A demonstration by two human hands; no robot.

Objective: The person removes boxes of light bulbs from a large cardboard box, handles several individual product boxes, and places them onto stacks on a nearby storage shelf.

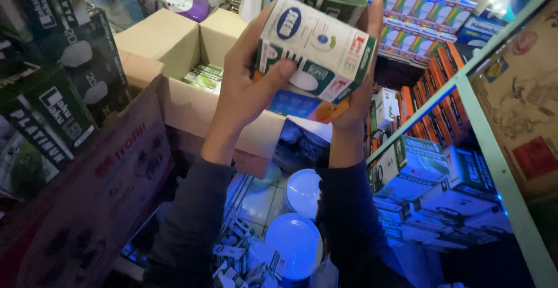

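A stack of small light-bulb boxes (319, 47), white and green with an orange one below, is held up between both hands at the top middle of the head view. My left hand (247, 84) grips the stack's left side, thumb across the front of the white box. Only the fingers of my right hand (360, 90) show, because the stack's right side and underside cover the remainder of it. Both forearms in dark sleeves rise from the bottom of the frame.
An open cardboard carton (192, 49) with green boxes inside stands behind the hands at left. A metal shelf (459, 84) at right holds rows of orange and white bulb boxes. Round white lamps (302, 192) and small boxes lie on the tiled floor below.
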